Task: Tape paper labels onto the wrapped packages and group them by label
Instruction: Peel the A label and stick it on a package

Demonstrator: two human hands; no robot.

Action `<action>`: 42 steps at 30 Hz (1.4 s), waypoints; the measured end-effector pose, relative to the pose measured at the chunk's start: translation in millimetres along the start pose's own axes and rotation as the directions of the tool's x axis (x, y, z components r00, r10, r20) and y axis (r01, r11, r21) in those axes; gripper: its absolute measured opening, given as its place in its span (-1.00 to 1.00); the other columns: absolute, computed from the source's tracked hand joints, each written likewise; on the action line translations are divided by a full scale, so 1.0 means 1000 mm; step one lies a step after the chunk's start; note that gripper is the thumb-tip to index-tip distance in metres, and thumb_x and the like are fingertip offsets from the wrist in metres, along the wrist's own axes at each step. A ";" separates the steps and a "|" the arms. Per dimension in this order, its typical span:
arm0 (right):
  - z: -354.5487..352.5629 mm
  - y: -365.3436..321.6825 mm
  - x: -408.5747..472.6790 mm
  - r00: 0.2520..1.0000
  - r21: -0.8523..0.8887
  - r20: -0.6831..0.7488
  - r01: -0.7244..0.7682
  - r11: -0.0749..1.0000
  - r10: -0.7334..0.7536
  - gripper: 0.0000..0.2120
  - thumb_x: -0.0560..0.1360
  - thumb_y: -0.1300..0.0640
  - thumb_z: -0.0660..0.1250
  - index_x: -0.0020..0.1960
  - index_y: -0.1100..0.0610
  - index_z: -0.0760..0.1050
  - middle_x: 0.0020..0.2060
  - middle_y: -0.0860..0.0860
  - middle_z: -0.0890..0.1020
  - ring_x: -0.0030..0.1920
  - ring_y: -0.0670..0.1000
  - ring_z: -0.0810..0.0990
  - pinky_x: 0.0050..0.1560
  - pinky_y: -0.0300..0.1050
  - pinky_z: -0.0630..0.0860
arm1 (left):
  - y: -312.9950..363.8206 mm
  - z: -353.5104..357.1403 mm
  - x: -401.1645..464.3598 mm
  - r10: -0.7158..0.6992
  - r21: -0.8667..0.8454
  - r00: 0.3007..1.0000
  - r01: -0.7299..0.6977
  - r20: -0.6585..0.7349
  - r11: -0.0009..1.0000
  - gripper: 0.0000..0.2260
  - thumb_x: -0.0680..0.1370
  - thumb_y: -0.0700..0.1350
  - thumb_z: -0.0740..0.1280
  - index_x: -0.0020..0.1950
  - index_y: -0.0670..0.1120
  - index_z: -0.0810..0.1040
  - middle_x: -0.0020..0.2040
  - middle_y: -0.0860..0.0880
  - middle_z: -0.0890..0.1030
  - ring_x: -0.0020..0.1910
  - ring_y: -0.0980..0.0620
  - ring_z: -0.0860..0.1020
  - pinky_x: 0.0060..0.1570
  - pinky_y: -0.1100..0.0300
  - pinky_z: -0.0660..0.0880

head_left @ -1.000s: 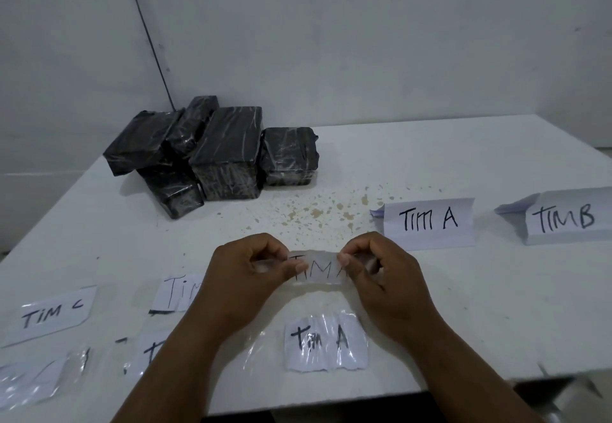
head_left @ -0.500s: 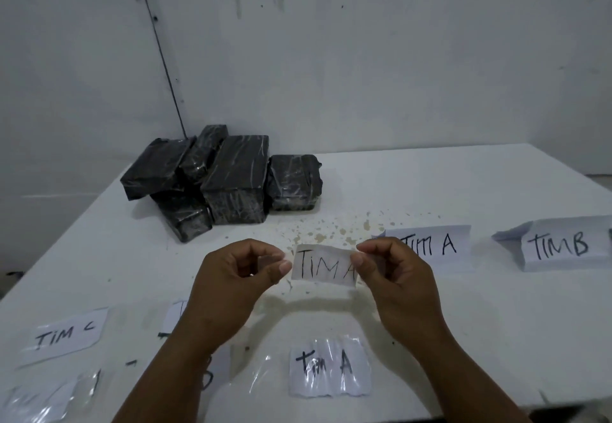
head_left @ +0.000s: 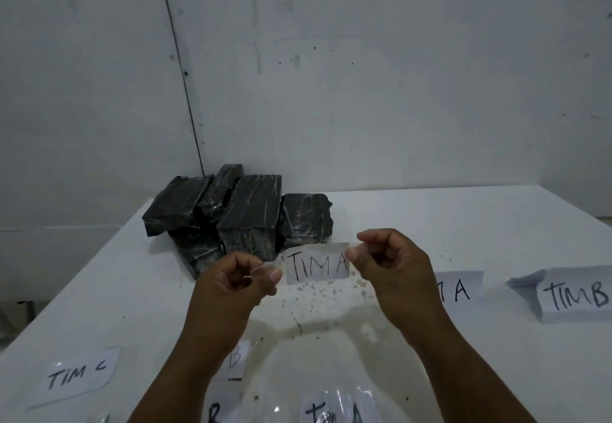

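Table (head_left: 430, 223): hands pinch label (head_left: 317, 265).

Dim, bluish light; soft arm shadows on the table (head_left: 463, 223); wide-angle edge bending.

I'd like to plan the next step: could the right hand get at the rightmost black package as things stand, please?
Probably yes, though not freely: nothing lies between the right hand and the rightmost black package, but its fingers pinch the taped TIM A label, shared with the left hand.

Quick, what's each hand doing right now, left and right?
Left hand: pinching the clear tape at the left end of the TIM A label.
Right hand: pinching the label's right end, held above the table.
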State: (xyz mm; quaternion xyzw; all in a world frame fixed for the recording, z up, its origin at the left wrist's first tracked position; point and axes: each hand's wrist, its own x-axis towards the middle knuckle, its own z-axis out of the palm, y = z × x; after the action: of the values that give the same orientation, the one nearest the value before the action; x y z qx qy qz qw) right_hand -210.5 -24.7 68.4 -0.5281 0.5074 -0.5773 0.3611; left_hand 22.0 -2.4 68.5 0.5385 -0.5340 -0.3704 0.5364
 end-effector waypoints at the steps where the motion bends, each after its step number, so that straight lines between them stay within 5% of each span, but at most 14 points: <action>1: 0.001 -0.004 0.005 1.000 0.006 0.002 0.011 1.000 -0.011 -0.79 0.46 0.11 0.55 0.05 -0.05 0.62 -0.16 -0.07 0.73 -0.13 -0.10 0.70 -0.04 -0.18 0.63 | 0.001 0.000 0.001 -0.005 -0.005 1.000 0.005 0.005 1.000 -0.75 0.40 -0.01 0.51 -0.08 -0.16 0.61 -0.20 -0.09 0.72 -0.19 -0.03 0.68 -0.11 0.03 0.57; 7: 0.001 -0.024 0.029 0.995 -0.078 0.029 0.093 0.993 -0.091 -0.82 0.48 0.10 0.53 0.05 -0.08 0.63 -0.16 -0.12 0.73 -0.13 -0.13 0.69 0.00 -0.15 0.64 | 0.000 0.002 0.012 -0.043 -0.066 0.999 0.043 0.006 0.997 -0.51 0.33 0.27 0.50 0.02 -0.09 0.62 -0.09 -0.02 0.73 -0.10 -0.05 0.71 -0.11 0.04 0.57; 11: -0.001 -0.030 0.039 0.988 -0.135 0.048 0.150 0.979 -0.144 -0.85 0.51 0.07 0.50 0.04 -0.13 0.65 -0.15 -0.17 0.72 -0.08 -0.10 0.69 0.07 -0.08 0.67 | -0.007 0.011 0.031 -0.183 -0.064 0.983 0.184 0.016 0.981 -0.64 0.62 0.22 0.23 0.15 -0.02 0.61 0.02 0.03 0.73 -0.04 -0.03 0.70 0.00 -0.02 0.60; 13: -0.001 -0.032 0.043 0.985 -0.140 0.038 0.170 0.975 -0.166 -0.89 0.53 0.06 0.48 0.01 -0.14 0.65 -0.15 -0.17 0.72 -0.08 -0.07 0.69 0.07 0.00 0.67 | -0.012 0.022 0.042 -0.205 0.037 0.979 0.205 0.004 0.978 -0.75 0.71 0.04 0.17 0.23 0.00 0.58 0.12 0.02 0.69 0.02 -0.02 0.67 0.09 -0.05 0.60; 16: 0.002 -0.034 0.049 0.983 -0.127 -0.002 0.184 0.975 -0.185 -0.93 0.54 0.03 0.46 -0.03 -0.14 0.63 -0.14 -0.17 0.72 -0.07 -0.02 0.68 0.04 0.12 0.67 | -0.022 0.045 0.069 -0.024 0.335 0.999 0.009 0.041 0.942 -0.68 0.64 -0.02 0.33 0.40 0.03 0.49 0.29 0.03 0.58 0.16 0.01 0.60 0.22 -0.04 0.57; 19: 0.005 -0.036 0.053 0.980 -0.123 -0.043 0.188 0.974 -0.194 -0.94 0.57 0.05 0.44 -0.02 -0.12 0.63 -0.12 -0.14 0.72 -0.05 -0.01 0.68 0.03 0.16 0.66 | -0.026 0.069 0.092 0.059 0.594 0.984 -0.151 0.171 0.791 -0.37 0.52 0.09 0.45 0.54 0.06 0.32 0.50 -0.02 0.35 0.35 -0.07 0.49 0.31 -0.01 0.51; 22: 0.006 -0.037 0.054 0.981 -0.097 -0.066 0.176 0.980 -0.183 -0.94 0.58 0.06 0.42 -0.02 -0.11 0.62 -0.11 -0.15 0.71 -0.03 -0.03 0.68 0.04 0.15 0.67 | -0.028 0.086 0.104 -0.107 0.780 0.965 -0.125 0.239 0.613 -0.15 0.49 0.25 0.42 0.65 0.12 0.05 0.66 -0.03 -0.14 0.56 -0.20 0.26 0.44 -0.12 0.37; 24: 0.004 -0.037 0.054 0.982 -0.091 -0.082 0.165 0.982 -0.173 -0.93 0.60 0.05 0.40 -0.03 -0.11 0.62 -0.12 -0.18 0.70 -0.03 -0.04 0.68 0.03 0.12 0.67 | -0.029 0.093 0.107 -0.210 0.837 0.948 -0.091 0.238 0.540 -0.12 0.48 0.34 0.39 0.66 0.12 0.03 0.65 -0.06 -0.28 0.58 -0.23 0.21 0.46 -0.13 0.33; 27: 0.000 -0.038 0.056 0.983 -0.083 -0.106 0.143 0.986 -0.151 -0.95 0.61 0.05 0.38 -0.02 -0.07 0.61 -0.11 -0.14 0.70 -0.04 -0.02 0.67 0.00 0.08 0.68 | -0.032 0.101 0.109 -0.231 0.847 0.955 -0.035 0.184 0.530 -0.11 0.44 0.42 0.35 0.63 0.09 0.10 0.67 -0.12 -0.18 0.56 -0.27 0.25 0.43 -0.17 0.35; 33: -0.011 -0.037 0.056 0.973 -0.017 -0.207 0.096 0.995 -0.097 -0.95 0.59 0.08 0.42 0.02 -0.06 0.64 -0.11 -0.08 0.71 -0.05 -0.05 0.68 0.07 0.10 0.68 | -0.031 0.106 0.104 -0.081 0.880 0.992 -0.046 0.096 0.473 -0.23 0.46 0.40 0.34 0.51 -0.04 0.32 0.50 -0.16 0.32 0.42 -0.23 0.38 0.34 -0.11 0.46; 37: -0.013 -0.038 0.053 0.967 0.018 -0.240 0.088 0.996 -0.081 -0.94 0.58 0.10 0.44 0.01 -0.04 0.66 -0.13 -0.03 0.70 -0.12 -0.06 0.66 0.06 0.11 0.68 | -0.027 0.099 0.091 0.007 0.857 0.991 -0.116 0.130 0.502 -0.37 0.47 0.20 0.45 0.42 -0.07 0.36 0.36 -0.12 0.45 0.30 -0.19 0.44 0.25 -0.04 0.45; 42: -0.016 -0.040 0.045 0.971 0.013 -0.226 0.088 0.996 -0.083 -0.94 0.58 0.10 0.43 0.02 -0.05 0.65 -0.12 -0.03 0.71 -0.10 -0.05 0.68 0.03 -0.02 0.69 | -0.016 0.072 0.069 0.012 0.789 0.964 -0.224 0.265 0.572 -0.30 0.29 0.20 0.54 0.36 0.08 0.39 0.19 0.03 0.58 0.15 -0.04 0.53 0.06 0.03 0.58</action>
State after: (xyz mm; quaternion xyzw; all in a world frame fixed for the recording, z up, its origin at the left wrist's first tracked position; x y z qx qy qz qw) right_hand -229.9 -55.1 119.4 -0.4766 0.5152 -0.6541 0.2820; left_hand -34.2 -85.0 53.8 0.6399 -0.7372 -0.1076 0.1880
